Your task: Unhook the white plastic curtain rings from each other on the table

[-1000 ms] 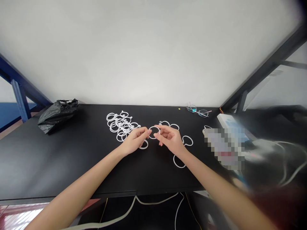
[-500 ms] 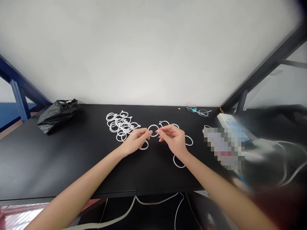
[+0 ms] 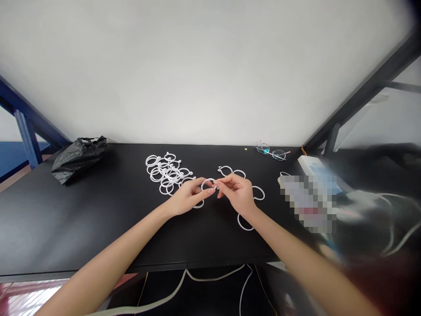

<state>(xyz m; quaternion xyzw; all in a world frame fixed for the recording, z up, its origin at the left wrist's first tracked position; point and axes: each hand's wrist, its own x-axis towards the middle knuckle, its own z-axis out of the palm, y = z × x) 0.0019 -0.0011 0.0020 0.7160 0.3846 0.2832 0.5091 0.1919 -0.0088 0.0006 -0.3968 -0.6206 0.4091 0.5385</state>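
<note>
The left hand (image 3: 187, 196) and right hand (image 3: 238, 191), close together over the black worktop (image 3: 98, 228), both pinch one white ring (image 3: 205, 180) between their fingers; a pile of rings (image 3: 169, 172) lies just beside the left hand, which partly hides one of them. More loose rings (image 3: 259, 192) lie around the right hand and wrist; farther back sit glasses (image 3: 271, 152), with a black bag (image 3: 80, 160) well apart at left and a blurred-out item (image 3: 307, 204) at right.
</note>
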